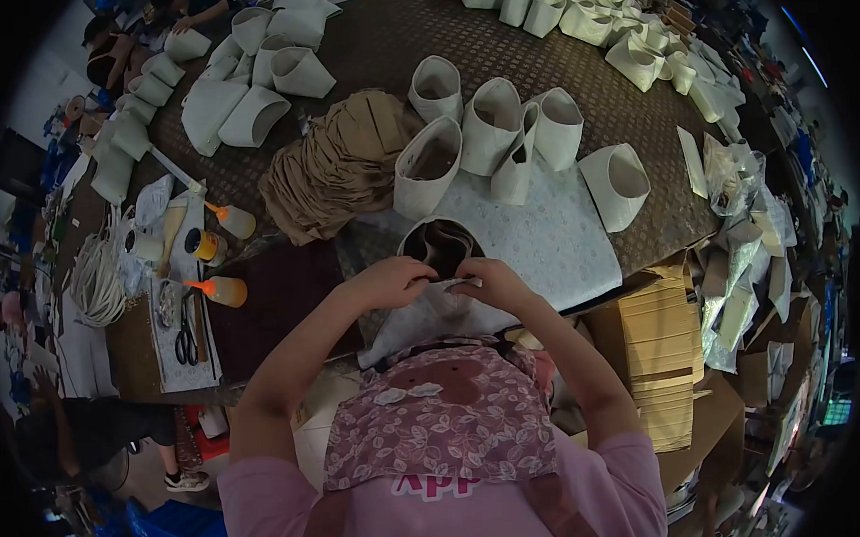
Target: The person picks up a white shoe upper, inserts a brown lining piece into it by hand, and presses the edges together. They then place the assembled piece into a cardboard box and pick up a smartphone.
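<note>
Floral apron nearest me, my left fingers and right fingers pinch the rim of the shoe upper mid-frame on the bench, where uneven pull could crease it.

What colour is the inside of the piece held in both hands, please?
Dark brown; the piece shows best in head view.

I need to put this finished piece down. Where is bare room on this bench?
Bare: the white patterned sheet between the right hand and the lone cream shoe upper; the dark mat between the left hand and the orange-capped plastic bottle. Crowded: around the tan stack of cut pieces and the dark-lined shoe upper both hands pinch.
</note>
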Available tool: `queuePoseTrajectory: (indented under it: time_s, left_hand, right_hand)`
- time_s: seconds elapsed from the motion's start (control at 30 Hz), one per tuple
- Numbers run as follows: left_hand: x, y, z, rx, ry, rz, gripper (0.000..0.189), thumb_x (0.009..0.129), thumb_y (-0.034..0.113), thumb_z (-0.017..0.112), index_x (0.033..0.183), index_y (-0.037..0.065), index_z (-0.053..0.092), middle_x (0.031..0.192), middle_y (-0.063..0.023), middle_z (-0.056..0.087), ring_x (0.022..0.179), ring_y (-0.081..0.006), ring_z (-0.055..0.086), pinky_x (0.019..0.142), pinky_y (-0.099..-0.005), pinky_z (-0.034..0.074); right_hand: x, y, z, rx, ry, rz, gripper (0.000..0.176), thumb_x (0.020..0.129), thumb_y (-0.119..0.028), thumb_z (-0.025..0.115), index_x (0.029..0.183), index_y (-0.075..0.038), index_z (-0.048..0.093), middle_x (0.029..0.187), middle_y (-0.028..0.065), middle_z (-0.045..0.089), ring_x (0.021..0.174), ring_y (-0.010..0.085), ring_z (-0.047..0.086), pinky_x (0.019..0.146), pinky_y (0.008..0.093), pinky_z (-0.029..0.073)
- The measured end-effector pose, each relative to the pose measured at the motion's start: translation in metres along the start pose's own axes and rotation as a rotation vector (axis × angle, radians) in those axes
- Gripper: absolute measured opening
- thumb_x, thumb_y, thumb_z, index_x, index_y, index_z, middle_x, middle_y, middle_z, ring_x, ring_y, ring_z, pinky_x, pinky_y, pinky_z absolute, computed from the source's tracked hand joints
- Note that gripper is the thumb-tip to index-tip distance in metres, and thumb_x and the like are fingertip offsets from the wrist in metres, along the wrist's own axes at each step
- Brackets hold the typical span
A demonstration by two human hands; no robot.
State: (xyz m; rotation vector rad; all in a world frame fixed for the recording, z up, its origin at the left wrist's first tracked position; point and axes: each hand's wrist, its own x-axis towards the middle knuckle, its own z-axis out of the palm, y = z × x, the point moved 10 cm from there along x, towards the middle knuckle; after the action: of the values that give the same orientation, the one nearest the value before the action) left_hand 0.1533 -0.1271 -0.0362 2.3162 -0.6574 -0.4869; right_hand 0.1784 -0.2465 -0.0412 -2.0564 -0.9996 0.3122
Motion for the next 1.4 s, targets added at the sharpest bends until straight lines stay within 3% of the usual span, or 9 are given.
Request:
queuePoseTrajectory:
  time_s: [0.17, 0.47, 0.67, 0.77, 0.97, 1.13, 1.23, 1.33, 1.4]
  left_hand:
    - [-0.005, -0.001, 0.001, 0.059, 0.076, 0.000, 0.036, 0.082, 0.033, 0.070, 0.104, 0.006, 0.067, 0.094, -0.0134, 0.065, 0.092, -0.0322, 0.060, 0.082, -0.0415, 0.048]
    - [-0.009, -0.008, 0.005, 0.069, 0.186, -0.074, 0.028, 0.083, 0.033, 0.070, 0.093, 0.008, 0.069, 0.081, -0.0106, 0.062, 0.086, -0.0294, 0.060, 0.075, -0.0401, 0.048]
    - [-0.014, -0.006, 0.001, 0.069, 0.315, -0.082, 0.022, 0.079, 0.028, 0.071, 0.087, 0.008, 0.072, 0.079, -0.0092, 0.066, 0.086, -0.0277, 0.061, 0.077, -0.0402, 0.048]
    - [-0.019, 0.009, -0.008, -0.039, 0.453, -0.087, 0.019, 0.078, 0.025, 0.071, 0.085, 0.008, 0.072, 0.078, -0.0079, 0.066, 0.090, -0.0269, 0.060, 0.085, -0.0409, 0.046]
    - [-0.027, 0.037, -0.014, 0.272, 0.639, 0.081, 0.012, 0.082, 0.020, 0.067, 0.086, 0.009, 0.067, 0.085, -0.0048, 0.065, 0.091, -0.0245, 0.059, 0.092, -0.0393, 0.039]
    - [-0.019, 0.019, 0.001, 0.095, 0.499, -0.007, 0.009, 0.084, 0.015, 0.064, 0.091, 0.008, 0.063, 0.087, -0.0063, 0.062, 0.090, -0.0267, 0.058, 0.088, -0.0390, 0.040]
    - [-0.021, 0.019, 0.001, 0.157, 0.418, -0.016, 0.011, 0.085, 0.014, 0.063, 0.093, 0.008, 0.062, 0.088, -0.0077, 0.061, 0.087, -0.0283, 0.058, 0.087, -0.0392, 0.040]
    - [-0.028, 0.012, -0.001, 0.204, 0.420, -0.037, 0.015, 0.087, 0.015, 0.061, 0.100, 0.009, 0.062, 0.093, -0.0084, 0.062, 0.090, -0.0289, 0.059, 0.094, -0.0411, 0.038]
    - [-0.036, 0.011, -0.001, 0.213, 0.397, -0.068, 0.019, 0.089, 0.015, 0.060, 0.107, 0.009, 0.061, 0.098, -0.0087, 0.062, 0.095, -0.0284, 0.059, 0.100, -0.0436, 0.034]
  right_hand:
    - [0.000, -0.002, 0.001, 0.022, 0.044, 0.031, 0.026, 0.079, -0.025, 0.076, 0.093, -0.008, 0.061, 0.082, 0.0097, 0.064, 0.074, 0.0293, 0.063, 0.064, 0.0383, 0.049]
    - [0.000, -0.003, 0.003, 0.029, 0.088, 0.081, 0.022, 0.079, -0.021, 0.075, 0.090, -0.007, 0.063, 0.081, 0.0087, 0.063, 0.072, 0.0273, 0.063, 0.065, 0.0367, 0.050]
    - [0.000, -0.004, 0.006, 0.000, 0.098, 0.087, 0.021, 0.078, -0.020, 0.075, 0.090, -0.007, 0.062, 0.081, 0.0092, 0.062, 0.074, 0.0287, 0.063, 0.065, 0.0377, 0.050]
    - [0.000, -0.006, 0.007, -0.005, 0.114, 0.070, 0.021, 0.077, -0.019, 0.075, 0.089, -0.007, 0.062, 0.082, 0.0097, 0.062, 0.076, 0.0291, 0.063, 0.066, 0.0383, 0.050]
    - [0.002, -0.010, 0.010, -0.053, 0.120, 0.012, 0.025, 0.075, -0.016, 0.077, 0.092, -0.007, 0.061, 0.085, 0.0106, 0.062, 0.079, 0.0297, 0.063, 0.068, 0.0388, 0.050]
    - [0.003, -0.014, 0.008, 0.006, 0.050, 0.035, 0.033, 0.074, -0.015, 0.078, 0.099, -0.006, 0.058, 0.097, 0.0112, 0.061, 0.092, 0.0313, 0.061, 0.078, 0.0388, 0.050]
    - [0.003, -0.040, -0.011, -0.038, 0.142, -0.176, 0.041, 0.074, -0.019, 0.078, 0.107, -0.010, 0.056, 0.109, 0.0117, 0.056, 0.107, 0.0324, 0.056, 0.085, 0.0395, 0.048]
    - [-0.010, -0.029, -0.039, -0.018, 0.299, -0.068, 0.046, 0.075, -0.017, 0.078, 0.114, -0.010, 0.053, 0.122, 0.0105, 0.050, 0.118, 0.0323, 0.049, 0.093, 0.0396, 0.045]
    - [-0.036, 0.009, -0.052, 0.093, 0.418, 0.155, 0.034, 0.082, -0.015, 0.074, 0.109, -0.007, 0.056, 0.105, 0.0112, 0.059, 0.098, 0.0312, 0.060, 0.083, 0.0379, 0.050]
